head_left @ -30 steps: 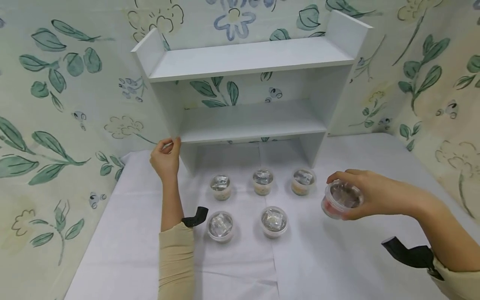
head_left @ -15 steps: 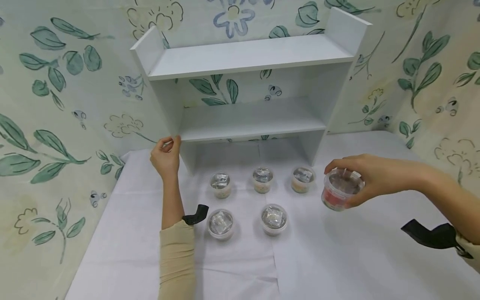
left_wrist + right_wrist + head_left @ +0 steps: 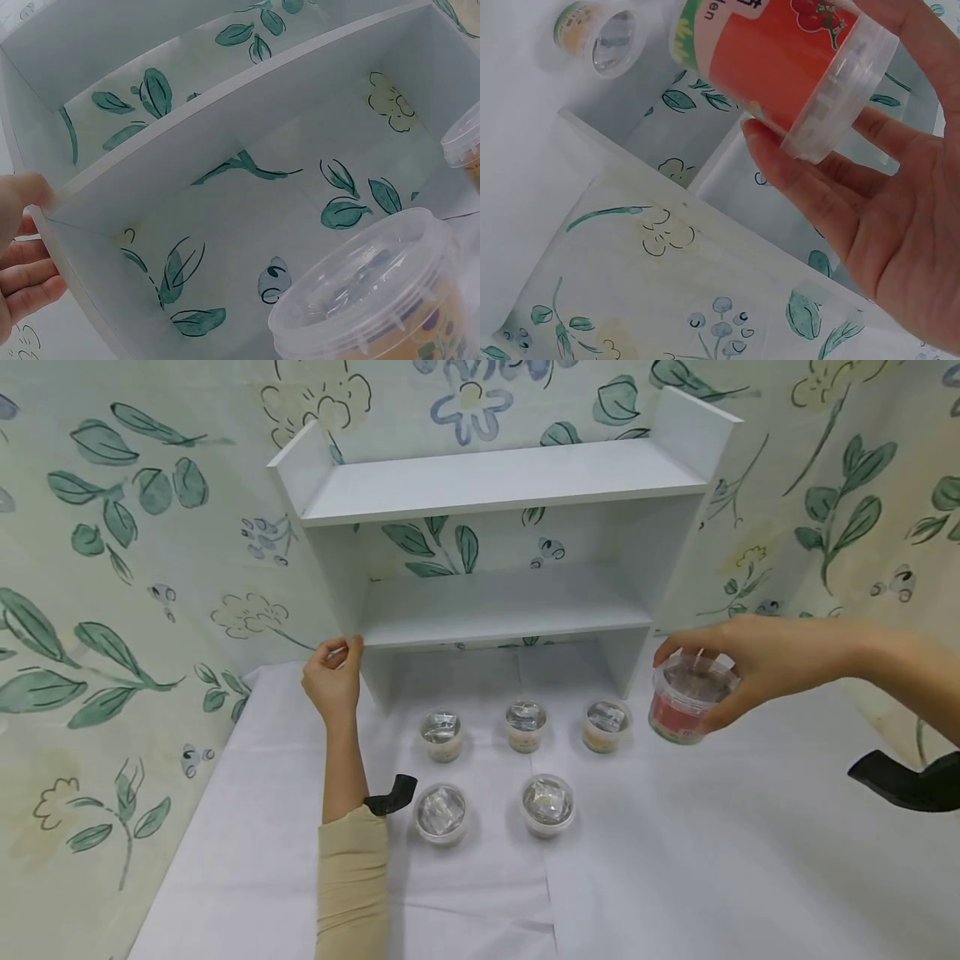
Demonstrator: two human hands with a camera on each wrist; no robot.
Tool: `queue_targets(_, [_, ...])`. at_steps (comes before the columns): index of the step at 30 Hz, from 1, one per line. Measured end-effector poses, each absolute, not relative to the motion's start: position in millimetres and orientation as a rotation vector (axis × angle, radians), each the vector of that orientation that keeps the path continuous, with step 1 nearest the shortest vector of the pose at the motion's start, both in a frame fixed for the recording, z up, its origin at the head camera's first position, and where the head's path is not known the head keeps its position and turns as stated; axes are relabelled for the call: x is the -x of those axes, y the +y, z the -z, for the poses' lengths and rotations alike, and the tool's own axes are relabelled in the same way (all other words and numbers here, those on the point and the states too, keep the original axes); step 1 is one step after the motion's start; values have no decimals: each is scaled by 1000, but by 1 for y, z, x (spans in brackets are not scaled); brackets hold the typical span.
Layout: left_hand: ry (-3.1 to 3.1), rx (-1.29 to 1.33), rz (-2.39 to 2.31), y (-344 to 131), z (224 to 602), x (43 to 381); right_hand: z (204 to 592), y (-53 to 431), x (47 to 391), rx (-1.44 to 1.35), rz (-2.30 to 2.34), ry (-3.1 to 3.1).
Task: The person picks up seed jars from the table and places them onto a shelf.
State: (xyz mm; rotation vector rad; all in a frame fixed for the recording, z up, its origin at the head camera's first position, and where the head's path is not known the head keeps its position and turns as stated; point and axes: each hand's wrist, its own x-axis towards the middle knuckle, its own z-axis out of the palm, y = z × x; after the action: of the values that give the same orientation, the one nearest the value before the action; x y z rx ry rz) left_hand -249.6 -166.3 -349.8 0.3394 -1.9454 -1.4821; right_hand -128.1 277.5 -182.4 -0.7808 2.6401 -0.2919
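Note:
My right hand [image 3: 757, 664] grips a clear plastic tub with a red label [image 3: 681, 706], lid up, in the air right of the shelf. Red fruit printed on that label shows in the right wrist view, where my fingers curl round the lid end. At the left side panel of the white shelf unit [image 3: 495, 602], my left hand [image 3: 333, 677] holds the edge by the middle board. In the left wrist view the thumb lies on the front edge, with the fingers [image 3: 30, 281] against the panel's outer side.
Several lidded tubs stand on the white cloth in two rows: a back row with a middle tub [image 3: 525, 727], and a front row with a left tub [image 3: 441, 814] and a right tub [image 3: 547, 806]. Leaf-patterned wall covering [image 3: 150, 610] rises behind the shelf.
My right hand has lifted the red-labelled tub upward and slightly right, level with the lower part of the shelf. My left hand keeps its place on the side panel.

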Motion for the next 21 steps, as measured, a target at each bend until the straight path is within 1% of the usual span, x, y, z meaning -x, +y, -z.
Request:
queue_targets(11, [-1941,-341,1461,-166,350,250,140,269,149,670,156,2729])
queue_targets(21, [-1927,-308,1453,-168,351,251,117,265,164,598,2,2766])
